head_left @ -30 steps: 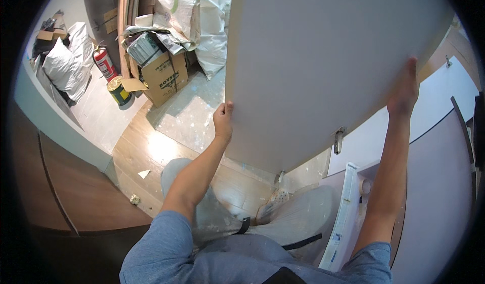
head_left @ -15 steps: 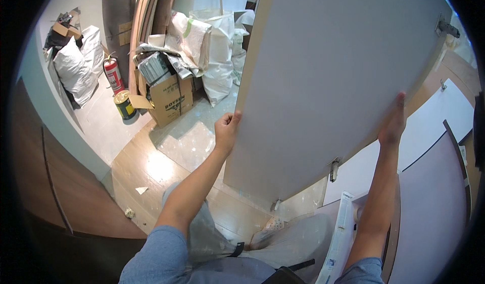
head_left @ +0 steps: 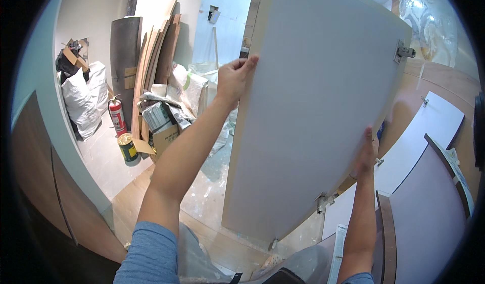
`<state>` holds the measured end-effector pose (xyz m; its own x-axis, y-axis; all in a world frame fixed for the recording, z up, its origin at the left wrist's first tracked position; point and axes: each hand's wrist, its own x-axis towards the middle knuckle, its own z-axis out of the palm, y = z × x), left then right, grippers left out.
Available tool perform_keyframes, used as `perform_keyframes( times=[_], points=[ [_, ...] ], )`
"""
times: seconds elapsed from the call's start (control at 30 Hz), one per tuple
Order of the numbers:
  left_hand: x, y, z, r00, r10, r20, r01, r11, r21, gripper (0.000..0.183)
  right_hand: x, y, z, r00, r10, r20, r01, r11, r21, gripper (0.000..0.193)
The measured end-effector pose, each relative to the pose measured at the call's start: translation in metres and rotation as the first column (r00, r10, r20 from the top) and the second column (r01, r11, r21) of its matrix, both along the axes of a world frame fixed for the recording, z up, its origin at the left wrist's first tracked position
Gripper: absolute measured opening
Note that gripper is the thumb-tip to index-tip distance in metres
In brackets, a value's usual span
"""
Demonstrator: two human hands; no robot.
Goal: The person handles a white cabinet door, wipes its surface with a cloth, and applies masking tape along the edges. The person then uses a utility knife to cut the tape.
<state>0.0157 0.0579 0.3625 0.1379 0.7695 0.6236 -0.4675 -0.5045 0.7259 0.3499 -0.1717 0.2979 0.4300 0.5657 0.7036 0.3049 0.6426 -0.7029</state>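
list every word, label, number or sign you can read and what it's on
Nothing reads clearly enough to quote.
Red fire extinguisher: label, too small.
Yellow-and-dark can: label, too blurred.
Cardboard box: print, too small, partly hidden.
Long white strip: print, too small.
Hinged door panel: no print visible.

2 short blue sleeves, grey trousers.

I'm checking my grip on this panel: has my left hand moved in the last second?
Yes, upward in the view: your left hand was lower than the fire extinguisher and now sits higher, at the left edge of the panel.
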Motion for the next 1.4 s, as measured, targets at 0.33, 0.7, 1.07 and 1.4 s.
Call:
perform_keyframes(
  times=[0.33, 0.7, 1.07, 1.4],
  points=[
    [-0.001, 0.03, 0.141, 0.945, 0.327, 0.021, -0.323, 0.918, 0.231, 0.047, -0.002, -0.003, 0.003, 1.0, 0.011, 0.011, -0.011, 0.999, 0.031, 0.07],
    [0.089, -0.036, 0.185, 0.134, 0.888, 0.439, -0.725, -0.214, 0.655, 0.075, 0.013, 0.002, -0.009, 1.0, 0.001, -0.01, 0.0, 0.998, 0.067, 0.062],
    [0.098, -0.082, 0.194, 0.394, 0.789, 0.471, -0.737, -0.034, 0.675, 0.056, 0.011, 0.001, -0.011, 1.0, 0.011, -0.022, -0.007, 0.988, 0.153, 0.054],
    [0.169, -0.12, 0.18, 0.447, 0.758, 0.476, -0.52, -0.213, 0.827, 0.07, 0.001, -0.011, -0.009, 0.987, -0.136, 0.089, 0.121, 0.98, 0.159, 0.054]
  ],
)
